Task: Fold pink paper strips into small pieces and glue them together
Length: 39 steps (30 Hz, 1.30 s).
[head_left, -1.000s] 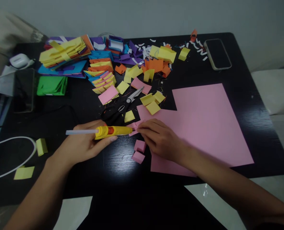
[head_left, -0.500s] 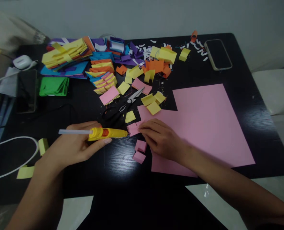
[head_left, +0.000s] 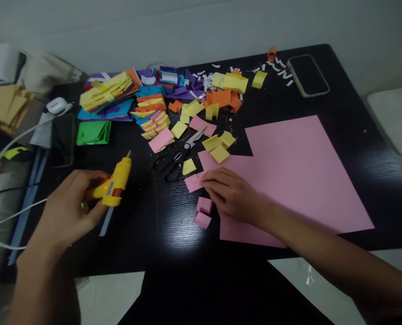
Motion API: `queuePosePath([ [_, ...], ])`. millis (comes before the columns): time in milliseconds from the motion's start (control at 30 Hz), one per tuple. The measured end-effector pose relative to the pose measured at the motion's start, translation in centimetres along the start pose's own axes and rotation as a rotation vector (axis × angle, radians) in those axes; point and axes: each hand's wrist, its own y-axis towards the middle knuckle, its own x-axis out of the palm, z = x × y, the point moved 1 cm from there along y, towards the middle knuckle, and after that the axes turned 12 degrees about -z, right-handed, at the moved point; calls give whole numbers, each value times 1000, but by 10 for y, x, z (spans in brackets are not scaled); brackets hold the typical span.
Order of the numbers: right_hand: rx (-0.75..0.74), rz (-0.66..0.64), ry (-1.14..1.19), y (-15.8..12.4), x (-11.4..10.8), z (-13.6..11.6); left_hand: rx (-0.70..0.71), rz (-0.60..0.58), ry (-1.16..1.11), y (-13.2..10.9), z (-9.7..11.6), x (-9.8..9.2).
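My left hand is closed round the handle of a yellow glue gun. The gun's nozzle points up and away from me, and a glue stick sticks out of its back end. With its fingertips, my right hand pinches a small folded pink paper piece; the pinched edge is hidden. Close to that hand, two more folded pink pieces sit on the black table. A large pink paper sheet lies under my right hand and forearm. Black-handled scissors rest just beyond.
Stacks of folded colored paper stand at the back left, beside a green bundle. Yellow slips, orange pieces and white scraps spread across the middle back. A phone lies back right. A white cable loops at left.
My left hand has drawn the glue gun left, away from the pink piece, and turned its nozzle from pointing right to pointing away. My right hand keeps its pinch. The view has shifted slightly.
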Motion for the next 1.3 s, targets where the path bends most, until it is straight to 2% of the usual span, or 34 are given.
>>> queuePosePath([
  [167,-18,14,-13,1,0,0,-68,-23,14,5,-9,14],
  [300,-16,3,-21,2,0,0,-33,13,132,11,-3,10],
  [400,-28,7,-43,2,-1,-2,-12,155,133,18,26,2],
  [567,-12,8,-21,1,-1,-4,330,106,30,52,109,1],
  [633,-7,13,-19,1,-1,-4,356,66,94,70,132,8],
  [767,-35,29,-10,1,-1,-2,325,-33,240,98,147,23],
  [867,-45,25,-14,0,0,-1,316,-73,258,104,147,25],
  [933,-37,22,-22,0,0,-2,295,-36,154,101,147,18],
  [1000,-33,69,-11,0,-1,-5,262,22,-73,95,147,8],
  [1033,-28,126,10,0,-3,-7,249,38,-226,92,147,3],
  [1100,15,272,98,0,-8,-11,210,-16,-570,86,147,-2],
  [1167,107,357,305,-1,-12,-14,176,-122,-891,81,148,-1],
  [1200,160,360,467,-1,-14,-14,164,-171,-1023,79,149,2],
  [1300,291,278,1006,0,-14,-12,147,-276,-1276,73,154,15],
])
